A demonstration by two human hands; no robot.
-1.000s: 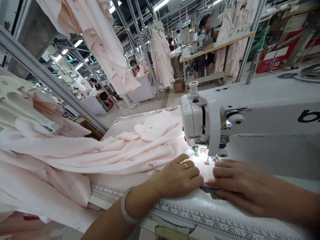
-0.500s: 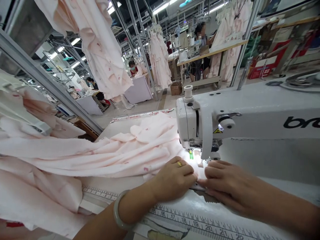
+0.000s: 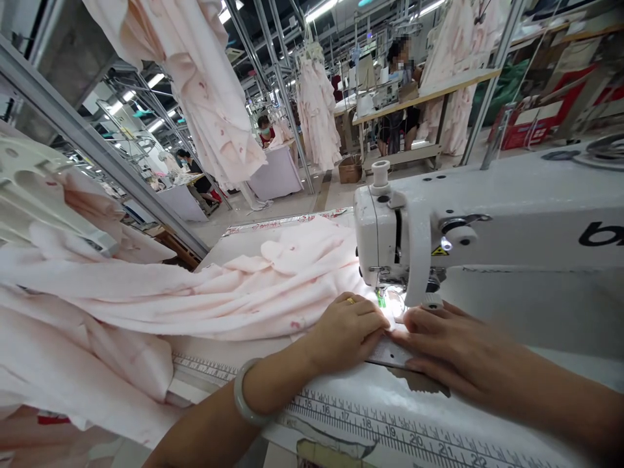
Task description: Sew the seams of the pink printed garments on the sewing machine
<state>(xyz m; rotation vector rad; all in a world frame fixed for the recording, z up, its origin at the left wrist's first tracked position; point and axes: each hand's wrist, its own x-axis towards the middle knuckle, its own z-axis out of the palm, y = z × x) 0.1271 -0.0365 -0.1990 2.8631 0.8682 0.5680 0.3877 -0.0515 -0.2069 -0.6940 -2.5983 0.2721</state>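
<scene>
Pale pink printed fabric (image 3: pixel 273 296) runs in long folds from the left to the lit needle area of a white sewing machine (image 3: pixel 385 227). My left hand (image 3: pixel 348 331) is closed on the fabric's edge just in front of the presser foot, its fingertips bent down and partly hidden. Close beside it, my right hand (image 3: pixel 443 341) pinches the same edge between thumb and forefinger, the other fingers lying towards the machine bed. A small green piece (image 3: pixel 381 299) shows by the needle. Glare hides the stitching point.
A printed ruler strip (image 3: pixel 370 416) runs along the table's front. Pink garments (image 3: pixel 195 84) hang at upper left, near a pale plastic hanger (image 3: pixel 49 188) and a slanting metal rail (image 3: pixel 107 149). Beyond the machine, a co-worker (image 3: pixel 400 65) sits at another table.
Both hands have moved slightly forward to the needle with the fabric edge, uncovering more of the metal plate in front. The whole view has shifted a little.
</scene>
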